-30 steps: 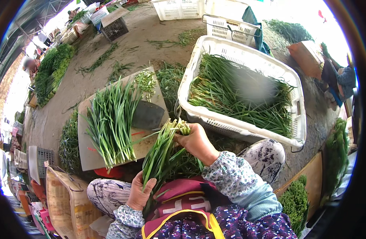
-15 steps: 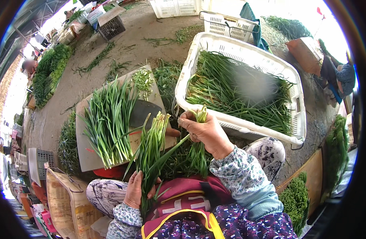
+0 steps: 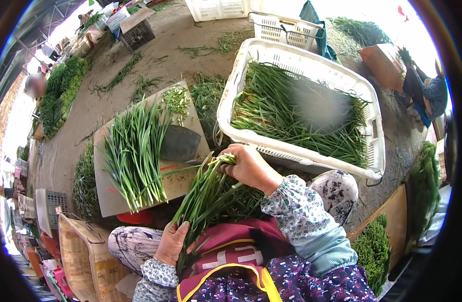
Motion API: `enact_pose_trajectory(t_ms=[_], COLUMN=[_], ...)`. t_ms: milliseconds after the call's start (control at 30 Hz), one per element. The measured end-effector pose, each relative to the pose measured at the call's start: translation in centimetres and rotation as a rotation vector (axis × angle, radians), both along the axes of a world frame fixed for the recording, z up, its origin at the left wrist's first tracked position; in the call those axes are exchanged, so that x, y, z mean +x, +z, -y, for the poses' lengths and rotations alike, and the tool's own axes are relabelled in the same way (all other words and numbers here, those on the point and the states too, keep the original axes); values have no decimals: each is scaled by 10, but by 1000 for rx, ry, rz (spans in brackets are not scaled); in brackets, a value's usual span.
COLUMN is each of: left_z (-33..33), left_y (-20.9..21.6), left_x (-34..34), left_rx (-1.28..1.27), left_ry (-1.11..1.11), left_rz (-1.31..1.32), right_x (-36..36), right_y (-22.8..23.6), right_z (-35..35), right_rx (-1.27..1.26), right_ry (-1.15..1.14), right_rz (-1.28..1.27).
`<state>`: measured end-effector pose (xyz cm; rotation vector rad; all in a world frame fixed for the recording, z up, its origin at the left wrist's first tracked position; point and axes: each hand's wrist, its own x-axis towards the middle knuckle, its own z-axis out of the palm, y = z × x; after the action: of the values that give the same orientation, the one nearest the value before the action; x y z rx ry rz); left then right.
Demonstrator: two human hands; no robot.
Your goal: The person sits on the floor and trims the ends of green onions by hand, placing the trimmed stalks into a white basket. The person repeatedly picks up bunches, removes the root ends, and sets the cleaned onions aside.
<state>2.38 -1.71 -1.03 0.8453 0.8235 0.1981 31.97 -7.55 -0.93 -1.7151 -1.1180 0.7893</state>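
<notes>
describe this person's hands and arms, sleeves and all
The left hand and right hand are bare, without gloves. The left sleeve and right sleeve are pale with a small, dark floral-looking print, gathered at the wrists. Farther up the right arm is a pale blue-green striped or ribbed band, bordering dark purple patterned clothing.

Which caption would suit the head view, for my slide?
Both hands hold greens near a board, a knife and a white crate.
</notes>
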Motion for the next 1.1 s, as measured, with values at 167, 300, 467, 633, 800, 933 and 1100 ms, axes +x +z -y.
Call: enact_pose_trajectory(t_ms=[167, 300, 467, 633, 800, 933, 1100], left_z=[0, -3, 0, 4, 5, 2, -1], left_y=[2, 1, 10, 3, 2, 12, 20], left_x=[1, -5, -3, -1, -8, -5, -2], left_rx=[-53, -70, -64, -13, -19, -36, 37], left_ry=[21, -7, -1, -45, -34, -11, -70], left_rz=[40, 39, 3, -19, 13, 3, -46], right_x=[3, 3, -12, -21, 26, 29, 37], right_y=[-25, -26, -18, -35, -31, -10, -5], right_z=[5, 3, 4, -2, 7, 14, 13], right_rx=[175, 231, 116, 103, 151, 34, 62], right_ry=[40, 103, -77, -325, -442, -254, -373], right_rz=[46, 107, -316, -503, -482, -390, -472])
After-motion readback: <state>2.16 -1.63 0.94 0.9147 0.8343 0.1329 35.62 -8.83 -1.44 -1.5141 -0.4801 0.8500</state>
